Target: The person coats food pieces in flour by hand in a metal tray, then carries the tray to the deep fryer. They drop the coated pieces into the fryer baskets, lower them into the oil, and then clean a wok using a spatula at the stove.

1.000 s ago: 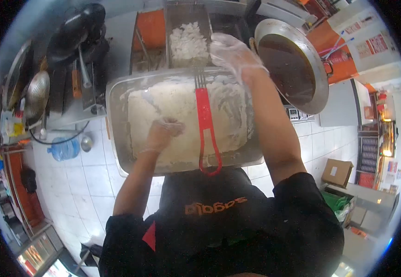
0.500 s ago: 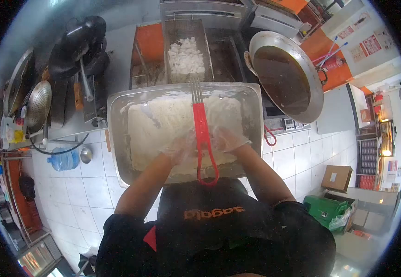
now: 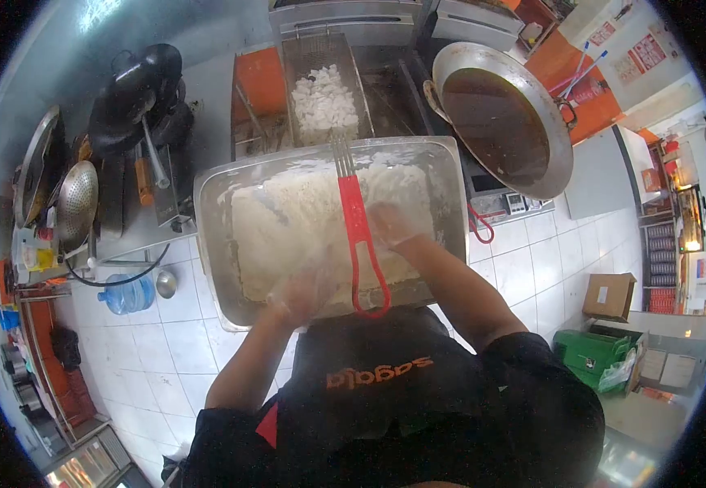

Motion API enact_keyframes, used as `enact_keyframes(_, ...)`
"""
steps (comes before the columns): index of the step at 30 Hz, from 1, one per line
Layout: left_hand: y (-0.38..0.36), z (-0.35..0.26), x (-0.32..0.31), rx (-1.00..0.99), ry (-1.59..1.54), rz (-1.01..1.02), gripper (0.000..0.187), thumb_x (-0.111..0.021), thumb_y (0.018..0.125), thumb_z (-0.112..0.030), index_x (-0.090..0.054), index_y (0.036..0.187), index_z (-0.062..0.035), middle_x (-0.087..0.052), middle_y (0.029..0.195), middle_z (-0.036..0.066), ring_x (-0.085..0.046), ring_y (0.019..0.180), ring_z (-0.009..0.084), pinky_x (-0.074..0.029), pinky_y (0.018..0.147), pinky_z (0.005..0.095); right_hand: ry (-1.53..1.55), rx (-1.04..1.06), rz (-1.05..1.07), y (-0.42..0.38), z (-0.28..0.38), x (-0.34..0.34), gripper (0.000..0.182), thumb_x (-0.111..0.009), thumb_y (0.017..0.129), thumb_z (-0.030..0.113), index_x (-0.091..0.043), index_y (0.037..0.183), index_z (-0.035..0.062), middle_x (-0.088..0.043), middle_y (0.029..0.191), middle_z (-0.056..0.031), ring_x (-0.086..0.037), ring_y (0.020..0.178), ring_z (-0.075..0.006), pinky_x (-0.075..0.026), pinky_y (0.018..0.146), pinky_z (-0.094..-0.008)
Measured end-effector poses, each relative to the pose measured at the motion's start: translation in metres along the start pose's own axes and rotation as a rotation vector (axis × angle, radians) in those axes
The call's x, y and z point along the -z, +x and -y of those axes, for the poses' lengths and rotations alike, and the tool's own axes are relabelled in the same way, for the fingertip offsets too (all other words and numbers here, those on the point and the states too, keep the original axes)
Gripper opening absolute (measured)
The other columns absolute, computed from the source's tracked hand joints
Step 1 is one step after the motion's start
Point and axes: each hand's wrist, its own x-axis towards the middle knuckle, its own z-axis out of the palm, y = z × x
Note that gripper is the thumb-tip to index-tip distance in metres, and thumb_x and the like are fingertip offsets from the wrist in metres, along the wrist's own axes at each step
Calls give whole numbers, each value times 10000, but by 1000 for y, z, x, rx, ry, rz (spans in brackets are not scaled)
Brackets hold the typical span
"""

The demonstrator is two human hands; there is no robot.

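Head | tub [image 3: 213,244]: powder [image 3: 275,232], left hand [image 3: 302,294], right hand [image 3: 393,225] | fingers' state: can't tell | basket [image 3: 354,69]: white pieces [image 3: 324,99] | pan [image 3: 562,159]: brown liquid [image 3: 495,122]

Before you is the tub [image 3: 216,272], with powder [image 3: 284,215] in it. Behind the tub sits the basket [image 3: 316,50], pieces [image 3: 324,102] inside, its handle [image 3: 355,215] running towards you over the tub. To your right of the basket is the wok [image 3: 561,150], holding oil [image 3: 491,126]; a timer [image 3: 515,203] lies in front of it. On your left, the pans [image 3: 129,110] lie behind and to the right of the skimmer [image 3: 78,203]. A jug [image 3: 128,294] is on the floor left of the tub; far right, a box [image 3: 609,297] is just beyond a bin [image 3: 590,355].
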Motion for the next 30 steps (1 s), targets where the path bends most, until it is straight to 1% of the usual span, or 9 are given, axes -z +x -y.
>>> enact_keyframes(3, -12, 2, 15, -89, -293, -31, 586, -424, 1008, -419, -424, 1464, -50, -480, 1461, 168, -510, 1287, 294, -379, 1108, 471, 107, 92, -126, 19, -3, -33, 351, -570, 915, 378, -621, 1090, 78, -649, 1090, -127, -644, 981, -309, -525, 842, -473)
enact_keyframes(6, -28, -3, 31, -184, -367, -70, 567, -424, 1002, -384, -447, 1447, -34, -470, 1464, 178, -500, 1285, 303, -359, 1115, 466, 685, -318, 27, 35, 4, -30, 231, -610, 886, 257, -736, 975, 85, -711, 925, -159, -680, 948, -312, -520, 879, -415)
enact_keyframes(9, -63, -38, 8, -202, -167, -236, 563, -448, 994, -371, -447, 1443, -30, -477, 1448, 194, -489, 1289, 304, -350, 1112, 479, 1, -485, 409, 59, 9, 32, 393, -515, 954, 374, -667, 1096, 40, -676, 1122, -164, -640, 1075, -348, -519, 916, -477)
enact_keyframes(12, -68, -51, 3, -305, 139, -435, 581, -531, 966, -349, -434, 1446, -36, -477, 1438, 200, -462, 1314, 307, -342, 1113, 482, 57, -679, 473, 71, 27, 89, 402, -533, 970, 346, -625, 1191, 23, -646, 1229, -179, -601, 1194, -335, -487, 992, -437)
enact_keyframes(14, -57, -32, 13, -488, 433, -603, 632, -650, 922, -307, -425, 1450, -44, -455, 1455, 186, -425, 1356, 317, -331, 1126, 459, 185, -674, 397, 69, 41, 94, 397, -536, 968, 336, -627, 1190, 20, -641, 1237, -185, -594, 1202, -338, -484, 996, -436)
enact_keyframes(16, -39, -41, -32, -535, 937, -639, 823, -758, 845, -282, -329, 1488, 0, -376, 1496, 239, -398, 1363, 384, -304, 1144, 495, 376, -551, 207, 63, 60, 80, 391, -539, 967, 327, -628, 1189, 18, -636, 1244, -191, -588, 1210, -341, -481, 999, -434)
enact_keyframes(18, -8, -30, -61, -760, 1291, -628, 980, -777, 813, -357, -218, 1514, 42, -302, 1515, 298, -331, 1390, 448, -261, 1165, 528, 570, -381, -3, 65, 75, 59, 386, -542, 966, 317, -630, 1189, 15, -631, 1251, -197, -581, 1218, -343, -478, 1002, -432)
enact_keyframes(23, 43, -23, -76, -928, 1283, -622, 1032, -777, 771, -309, -168, 1516, 65, -297, 1506, 325, -283, 1403, 486, -234, 1177, 535, 784, -296, -211, 72, 91, 49, 372, -550, 963, 293, -633, 1187, 8, -617, 1270, -211, -565, 1238, -350, -471, 1011, -428)
enact_keyframes(30, 58, -40, -63, -817, 1398, -576, 1008, -761, 738, -226, -184, 1519, 46, -331, 1491, 316, -303, 1398, 483, -260, 1168, 544, 897, -350, -287, 68, 95, 58, 354, -560, 959, 260, -638, 1185, -1, -599, 1295, -231, -542, 1267, -360, -461, 1023, -422)
